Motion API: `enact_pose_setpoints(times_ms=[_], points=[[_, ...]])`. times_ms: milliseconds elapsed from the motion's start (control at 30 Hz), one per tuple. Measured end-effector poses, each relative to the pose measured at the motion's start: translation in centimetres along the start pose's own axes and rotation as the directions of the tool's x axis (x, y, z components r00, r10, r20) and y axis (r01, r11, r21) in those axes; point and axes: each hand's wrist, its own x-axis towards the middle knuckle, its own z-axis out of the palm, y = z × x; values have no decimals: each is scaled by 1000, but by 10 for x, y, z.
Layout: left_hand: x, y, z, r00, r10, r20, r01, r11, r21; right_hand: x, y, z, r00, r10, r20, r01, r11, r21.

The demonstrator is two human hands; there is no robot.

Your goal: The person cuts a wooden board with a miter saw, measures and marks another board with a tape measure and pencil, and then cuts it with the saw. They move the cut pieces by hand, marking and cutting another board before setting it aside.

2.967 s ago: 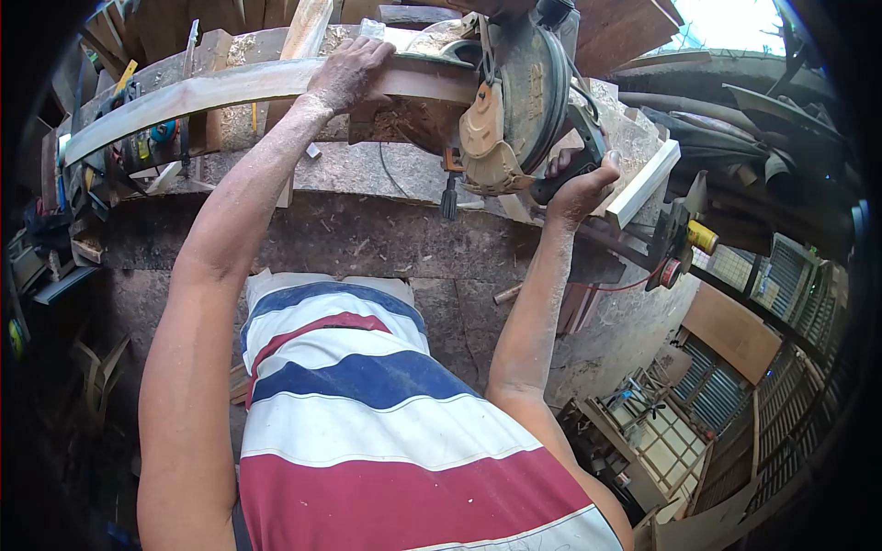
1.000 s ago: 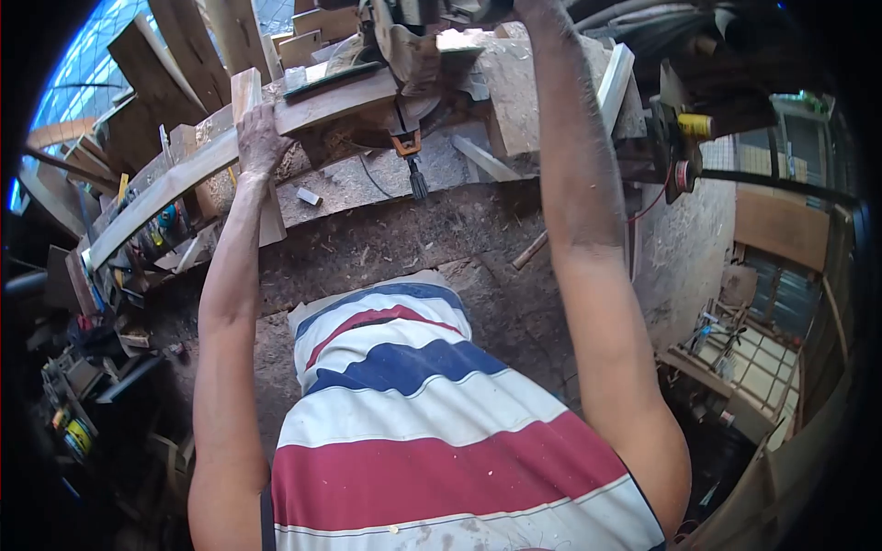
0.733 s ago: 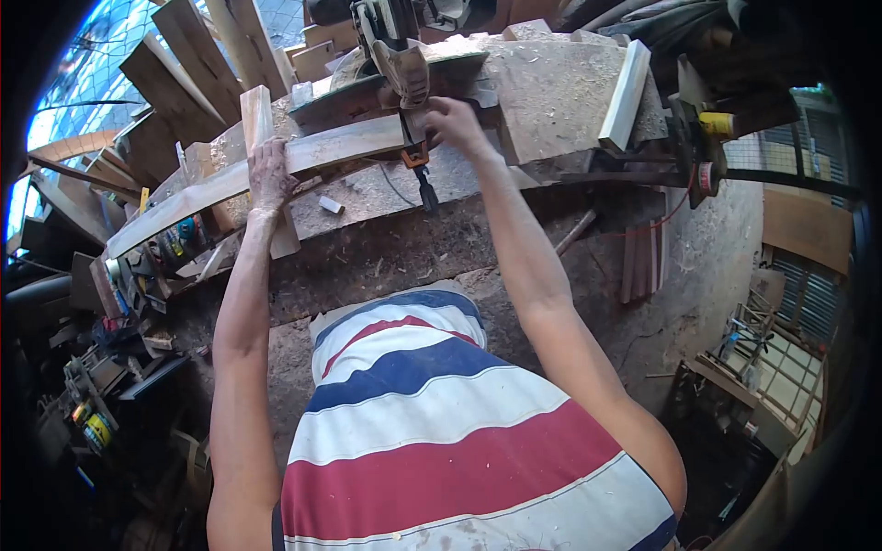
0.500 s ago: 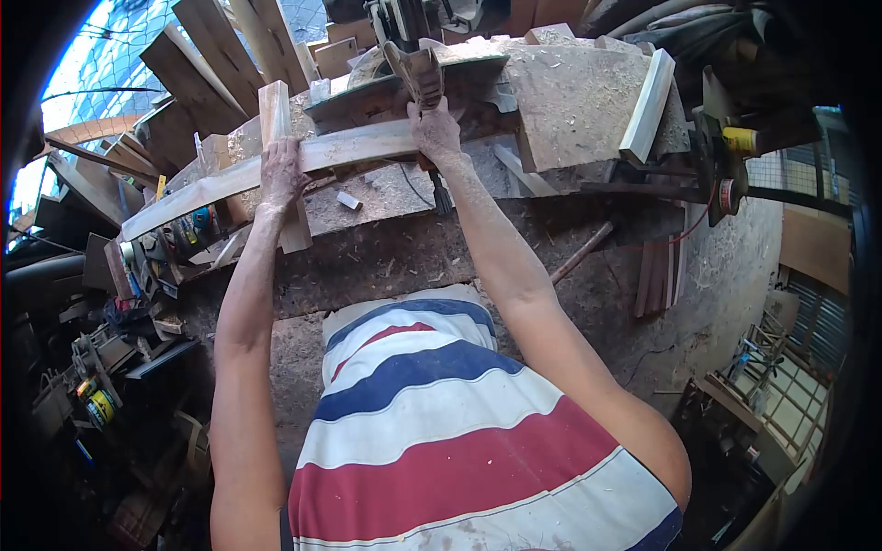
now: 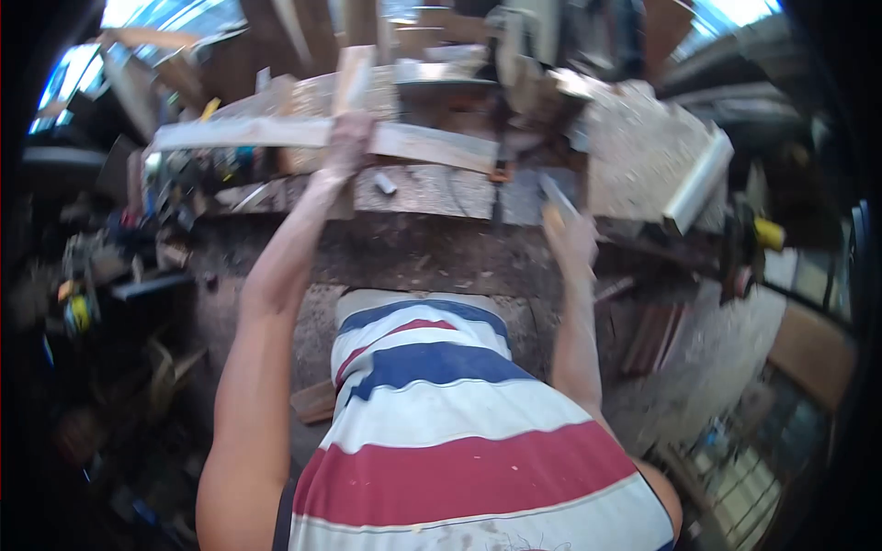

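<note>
My left hand is closed around the long pale wooden board, which lies crosswise over the bench. Under that hand, a shorter piece of wood crosses the board nearly at a right angle. My right hand is at the front of the bench, smeared by motion, with its fingers around the near end of a narrow wood strip. Between the hands, the board's right end lies beside a dark upright tool with an orange part. A small white wood block sits in the sawdust.
A dust-covered panel takes up the right of the bench, with a squared wood bar along its edge. A yellow object is at far right. Cluttered tools line the left, and planks lean at the back.
My right hand has left the tool at the board's right end and come down and right to the wood strip. My left hand stays on the board. The whole view has swung.
</note>
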Motion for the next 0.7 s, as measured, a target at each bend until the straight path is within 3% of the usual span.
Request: enact_pose_setpoints(times_ms=[33, 67, 133, 233, 300, 367, 467, 500, 533, 567, 600, 633, 667, 700], points=[[0, -2, 4, 984, 86, -157, -85, 996, 12, -25, 28, 12, 994, -96, -50, 99, 992, 72], [1, 2, 4, 974, 100, -203, -114, 992, -54, -48, 40, 20, 984, -163, -77, 164, 986, 8], [6, 22, -8, 972, 108, -208, -118, 992, -37, -78, 3, 8, 985, -169, -44, 173, 977, 123], [20, 57, 8, 984, 64, -164, -69, 997, -22, -69, -90, 4, 882, -404, -241, 458, 856, 241], [27, 78, 7, 986, 29, -164, -38, 998, -53, -55, -152, 1, 830, -490, -267, 552, 792, 260], [32, 91, 7, 991, 20, -129, -26, 999, -42, -44, -199, 0, 799, -535, -275, 597, 761, 255], [16, 69, -4, 910, 86, -405, -140, 985, -105, -35, -252, -2, 783, -574, -239, 621, 736, 268], [6, 51, -18, 914, 70, -399, -133, 982, -133, -36, -265, -5, 794, -572, -209, 608, 733, 304], [-10, 36, -45, 957, -62, -282, -16, 963, -269, -40, -272, -6, 812, -558, -173, 581, 742, 336], [-30, 8, -50, 888, -186, -420, -2, 912, -410, -41, -280, -4, 825, -552, -117, 552, 746, 373], [-52, -13, -58, 813, -356, -460, 66, 842, -536, -43, -284, 5, 842, -538, -39, 498, 749, 436], [-79, -40, -71, 790, -403, -463, 182, 874, -450, -47, -290, 12, 865, -490, 108, 385, 785, 486], [-107, -62, -75, 755, -539, -373, 347, 811, -470, -45, -290, 38, 864, -469, 185, 351, 823, 447], [-136, -82, -69, 717, -670, -190, 510, 691, -512, -42, -288, 65, 857, -442, 265, 317, 858, 405]])
